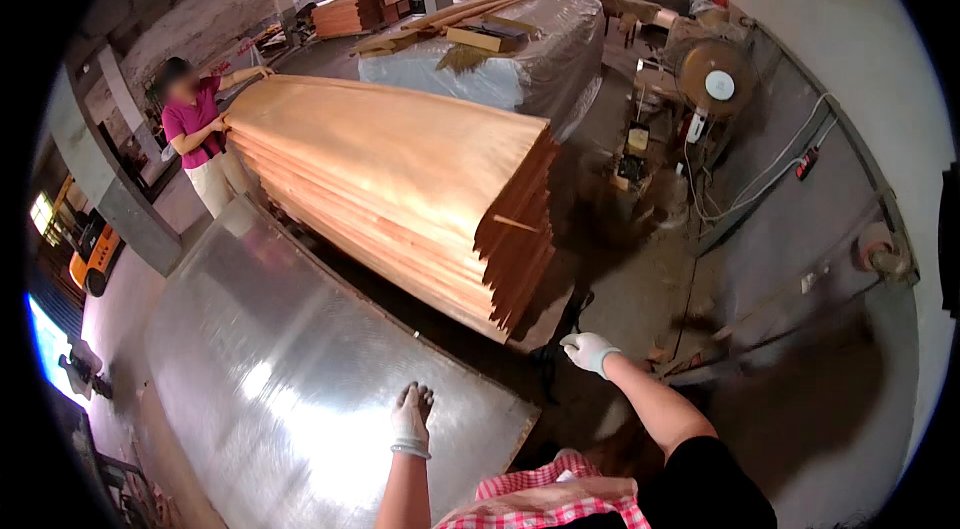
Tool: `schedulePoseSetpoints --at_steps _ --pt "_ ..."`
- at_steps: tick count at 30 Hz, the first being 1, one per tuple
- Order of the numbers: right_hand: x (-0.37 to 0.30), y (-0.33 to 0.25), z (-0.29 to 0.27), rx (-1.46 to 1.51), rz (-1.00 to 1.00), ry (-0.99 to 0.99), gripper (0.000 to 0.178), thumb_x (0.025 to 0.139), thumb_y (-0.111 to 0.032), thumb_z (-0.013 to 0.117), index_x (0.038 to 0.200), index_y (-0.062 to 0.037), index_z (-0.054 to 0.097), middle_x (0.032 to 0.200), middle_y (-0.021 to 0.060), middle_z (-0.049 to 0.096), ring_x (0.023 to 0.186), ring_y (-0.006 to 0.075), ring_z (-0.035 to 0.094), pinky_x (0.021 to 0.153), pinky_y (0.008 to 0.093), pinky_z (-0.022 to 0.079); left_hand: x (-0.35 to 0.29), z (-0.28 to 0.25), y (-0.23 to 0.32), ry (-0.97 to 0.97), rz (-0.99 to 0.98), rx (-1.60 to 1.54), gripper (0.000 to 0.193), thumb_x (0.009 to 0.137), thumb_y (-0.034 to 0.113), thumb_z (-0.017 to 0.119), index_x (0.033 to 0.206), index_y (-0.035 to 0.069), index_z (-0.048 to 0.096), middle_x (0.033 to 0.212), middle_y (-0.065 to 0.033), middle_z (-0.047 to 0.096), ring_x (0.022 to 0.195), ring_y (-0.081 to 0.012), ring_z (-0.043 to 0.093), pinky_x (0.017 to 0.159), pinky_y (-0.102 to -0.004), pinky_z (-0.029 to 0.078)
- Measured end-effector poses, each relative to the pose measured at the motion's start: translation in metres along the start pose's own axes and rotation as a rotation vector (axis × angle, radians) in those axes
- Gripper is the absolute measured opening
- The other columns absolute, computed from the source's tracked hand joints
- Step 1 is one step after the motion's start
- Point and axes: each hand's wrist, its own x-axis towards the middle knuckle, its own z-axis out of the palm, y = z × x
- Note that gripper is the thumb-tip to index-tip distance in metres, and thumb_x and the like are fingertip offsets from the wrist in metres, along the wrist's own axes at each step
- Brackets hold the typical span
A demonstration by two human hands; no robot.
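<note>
The left forearm (403, 491) enters from the lower edge, bare, and points nearly straight up. The left grip (411, 417) wears a white glove; its darkened fingers (410, 395) point upward, slightly bent and not closed. The right forearm (655, 402), bare below a short black sleeve (712, 489), extends diagonally up and left. The right grip (588, 352), also gloved in white, points left; its finger closure is not discernible. Both wrists are nearly straight.
</note>
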Motion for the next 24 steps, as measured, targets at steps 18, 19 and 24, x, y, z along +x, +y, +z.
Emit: schedulePoseSetpoints --at_steps 18,19,24 --pt "0.403 -0.01 -0.289 0.178 -0.117 0.754 0.05 0.088 -0.033 0.059 0.127 -0.0022 0.052 0.129 0.0214 0.051 0.118 0.0358 0.049 0.1 0.0401 0.04 0.201 0.27 0.028 0.084 0.16 0.534 0.054 0.09 0.043 0.061 0.118 -0.004 0.055 0.085 -0.0042 0.059 0.07 -0.0122 0.058 0.062 -0.0255 0.05" --pt "0.423 -0.003 -0.303 0.182 -0.048 0.689 0.053 0.089 -0.037 0.058 0.128 -0.0022 0.051 0.131 0.0217 0.05 0.12 0.0361 0.048 0.1 0.04 0.04 0.199 0.28 0.03 0.094 0.125 0.635 0.054 0.09 0.044 0.06 0.115 -0.004 0.056 0.08 -0.0032 0.059 0.067 -0.0119 0.057 0.06 -0.0255 0.05" --pt "0.499 0.033 -0.328 0.269 0.125 0.427 0.054 0.091 -0.047 0.049 0.123 -0.0037 0.058 0.126 0.0179 0.056 0.117 0.034 0.052 0.097 0.0406 0.042 0.208 0.292 0.038 0.16 0.083 0.653 0.053 0.088 0.051 0.06 0.101 0.0 0.06 0.076 -0.0032 0.057 0.066 -0.0154 0.058 0.06 -0.0299 0.052"
